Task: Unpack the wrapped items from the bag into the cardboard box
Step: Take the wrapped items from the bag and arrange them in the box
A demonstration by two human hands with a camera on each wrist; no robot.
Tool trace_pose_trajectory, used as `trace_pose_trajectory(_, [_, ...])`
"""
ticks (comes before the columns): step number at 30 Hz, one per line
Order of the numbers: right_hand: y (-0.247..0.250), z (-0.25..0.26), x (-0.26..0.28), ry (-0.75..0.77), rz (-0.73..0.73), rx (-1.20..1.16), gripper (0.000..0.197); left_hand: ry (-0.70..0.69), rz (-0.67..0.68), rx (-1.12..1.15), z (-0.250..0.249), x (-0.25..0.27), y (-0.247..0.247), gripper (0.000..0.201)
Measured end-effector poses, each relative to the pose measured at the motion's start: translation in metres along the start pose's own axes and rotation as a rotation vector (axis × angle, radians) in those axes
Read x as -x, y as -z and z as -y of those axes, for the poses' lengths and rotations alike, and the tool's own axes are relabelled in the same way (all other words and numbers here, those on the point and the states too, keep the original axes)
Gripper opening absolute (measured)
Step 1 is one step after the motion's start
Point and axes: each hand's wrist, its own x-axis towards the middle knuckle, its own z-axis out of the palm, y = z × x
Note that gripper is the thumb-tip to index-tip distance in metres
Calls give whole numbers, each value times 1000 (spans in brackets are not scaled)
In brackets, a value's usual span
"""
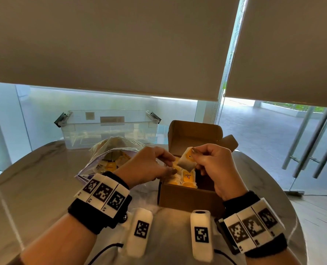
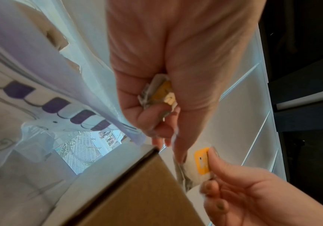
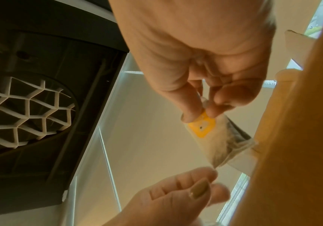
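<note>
- Fingers (image 3: 191,107) of right hand (image 1: 214,165) pinching small white-and-yellow wrapped sachet (image 1: 187,159) by its top edge, above open brown cardboard box (image 1: 187,194).
- Left hand (image 1: 149,165) curled round second crumpled sachet (image 2: 160,94), over box's left edge.
- More yellow sachets (image 1: 185,178) lying inside box.
- Clear plastic zip bag (image 1: 109,159) on grey marble counter (image 1: 44,188), just left of box, holding further sachets.

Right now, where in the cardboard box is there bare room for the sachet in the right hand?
The cardboard box is crowded along its left side with yellow sachets. A dark bare gap lies along its right wall, below the right hand, which pinches a sachet. The left hand holds another at the box's left wall.
</note>
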Motion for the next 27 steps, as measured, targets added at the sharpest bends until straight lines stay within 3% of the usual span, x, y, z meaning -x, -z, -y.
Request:
trace_pose_trajectory(5, [21, 8, -8, -84, -13, 50, 4, 69, -49, -78, 4, -1, -1, 45])
trace_pose_trajectory(9, [50, 26, -21, -54, 59, 147, 7, 156, -7, -124, 10, -4, -4, 56])
trace_pose_trajectory(15, [67, 58, -56, -72, 258, 510, 15, 188, 71, -69, 10, -4, -6, 40])
trace_pose_trajectory(22, [47, 43, -82, -268, 606, 955, 17, 288, 96, -21, 9, -2, -8, 54])
trace_pose_trajectory(27, [25, 38, -91, -291, 723, 1080, 9, 315, 143, 9, 2, 0, -9, 70])
